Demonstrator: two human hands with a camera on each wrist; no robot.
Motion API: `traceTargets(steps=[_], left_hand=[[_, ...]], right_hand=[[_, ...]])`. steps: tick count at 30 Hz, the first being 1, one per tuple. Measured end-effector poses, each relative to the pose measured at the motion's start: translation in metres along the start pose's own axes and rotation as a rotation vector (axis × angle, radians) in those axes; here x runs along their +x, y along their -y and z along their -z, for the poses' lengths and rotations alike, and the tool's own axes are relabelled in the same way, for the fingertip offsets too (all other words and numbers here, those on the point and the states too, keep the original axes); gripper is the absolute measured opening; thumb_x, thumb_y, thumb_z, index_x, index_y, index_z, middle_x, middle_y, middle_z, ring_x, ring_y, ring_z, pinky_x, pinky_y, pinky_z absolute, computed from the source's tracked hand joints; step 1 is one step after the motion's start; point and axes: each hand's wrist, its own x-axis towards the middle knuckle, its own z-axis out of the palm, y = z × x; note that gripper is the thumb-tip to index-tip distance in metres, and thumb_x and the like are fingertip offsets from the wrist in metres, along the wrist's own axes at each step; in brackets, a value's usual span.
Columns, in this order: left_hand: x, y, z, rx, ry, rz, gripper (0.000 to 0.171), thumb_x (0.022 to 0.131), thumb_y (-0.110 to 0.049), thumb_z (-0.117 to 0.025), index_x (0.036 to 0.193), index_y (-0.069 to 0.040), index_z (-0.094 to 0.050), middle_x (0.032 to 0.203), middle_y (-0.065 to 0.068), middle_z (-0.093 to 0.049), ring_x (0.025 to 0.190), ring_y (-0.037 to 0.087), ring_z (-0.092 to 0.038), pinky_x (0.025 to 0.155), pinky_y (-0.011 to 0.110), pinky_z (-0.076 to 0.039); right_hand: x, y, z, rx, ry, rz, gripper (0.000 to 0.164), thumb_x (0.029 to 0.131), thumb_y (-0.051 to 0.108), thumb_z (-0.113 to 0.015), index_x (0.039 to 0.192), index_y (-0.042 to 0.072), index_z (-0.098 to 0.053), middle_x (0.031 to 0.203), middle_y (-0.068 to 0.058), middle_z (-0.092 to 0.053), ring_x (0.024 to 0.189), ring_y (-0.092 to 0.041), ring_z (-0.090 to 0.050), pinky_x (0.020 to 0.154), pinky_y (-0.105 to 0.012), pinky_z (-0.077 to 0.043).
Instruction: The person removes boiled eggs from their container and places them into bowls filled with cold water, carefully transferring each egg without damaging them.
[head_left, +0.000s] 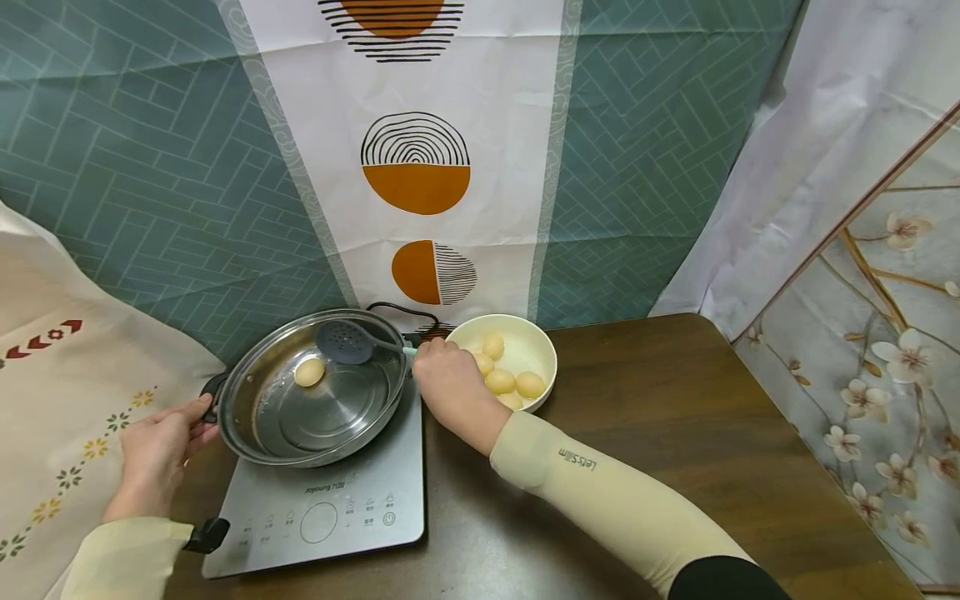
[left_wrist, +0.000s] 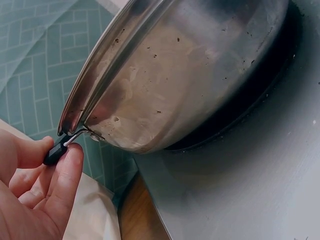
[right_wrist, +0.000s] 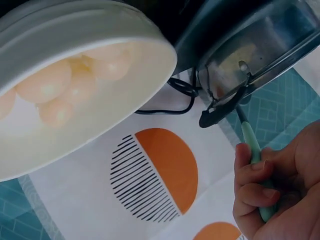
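Observation:
A steel pan (head_left: pixel 330 408) stands on the cooktop. Its black side handle (left_wrist: pixel 56 152) is pinched between the thumb and fingers of my left hand (head_left: pixel 159 446). Inside the pan a single pale egg (head_left: pixel 309 372) lies toward the far left of the bottom. My right hand (head_left: pixel 457 387) grips the green handle (right_wrist: pixel 252 142) of a slotted spoon (head_left: pixel 343 342). The dark spoon head is over the far part of the pan, right of the egg, with nothing on it. Close to my right hand, a cream bowl (head_left: pixel 542 358) contains several eggs (head_left: pixel 500 382).
The flat induction cooktop (head_left: pixel 337 508) sits on a dark wooden table (head_left: pixel 637 400). A black cable (right_wrist: pixel 170 111) runs behind the pan and bowl. Patterned cloth (head_left: pixel 630 167) hangs behind the table, and a cream cloth (head_left: pixel 90 375) drapes at the left.

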Motion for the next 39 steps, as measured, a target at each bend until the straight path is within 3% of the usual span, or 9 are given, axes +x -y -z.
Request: traceTargets(steps=[7, 21, 29, 39], left_hand=[[0.002, 0.000, -0.001, 0.010, -0.014, 0.001, 0.003, 0.076, -0.020, -0.078, 0.076, -0.020, -0.075, 0.066, -0.002, -0.067, 0.055, 0.015, -0.068, 0.056, 0.029, -0.060], [0.001, 0.000, -0.001, 0.004, -0.005, -0.004, 0.009, 0.081, -0.017, -0.074, 0.071, -0.020, -0.074, 0.065, 0.000, -0.068, 0.055, 0.015, -0.068, 0.055, 0.029, -0.060], [0.001, 0.002, -0.001, 0.000, -0.012, -0.009, 0.010, 0.080, -0.017, -0.074, 0.071, -0.020, -0.074, 0.064, 0.000, -0.068, 0.054, 0.016, -0.068, 0.055, 0.030, -0.060], [0.000, 0.001, -0.001, 0.007, -0.006, -0.006, 0.009, 0.080, -0.019, -0.075, 0.070, -0.019, -0.074, 0.064, -0.001, -0.068, 0.053, 0.015, -0.068, 0.055, 0.030, -0.060]], right_hand=[[0.004, 0.005, -0.002, 0.016, -0.001, 0.025, 0.012, 0.089, 0.008, -0.053, 0.083, 0.008, -0.064, 0.070, -0.002, -0.056, 0.056, -0.013, -0.052, 0.043, -0.024, -0.051], [-0.003, 0.014, 0.004, 0.074, 0.111, 0.090, 0.009, 0.088, 0.009, -0.055, 0.086, 0.010, -0.064, 0.072, -0.001, -0.056, 0.059, -0.013, -0.056, 0.044, -0.025, -0.051], [-0.013, 0.011, 0.014, 0.144, 0.165, 0.133, 0.004, 0.085, 0.011, -0.059, 0.082, 0.012, -0.061, 0.070, 0.000, -0.053, 0.057, -0.012, -0.053, 0.039, -0.025, -0.043], [-0.025, 0.005, 0.033, 0.226, 0.218, 0.176, 0.005, 0.079, 0.012, -0.064, 0.084, 0.010, -0.063, 0.069, -0.001, -0.056, 0.060, -0.012, -0.054, 0.043, -0.024, -0.047]])
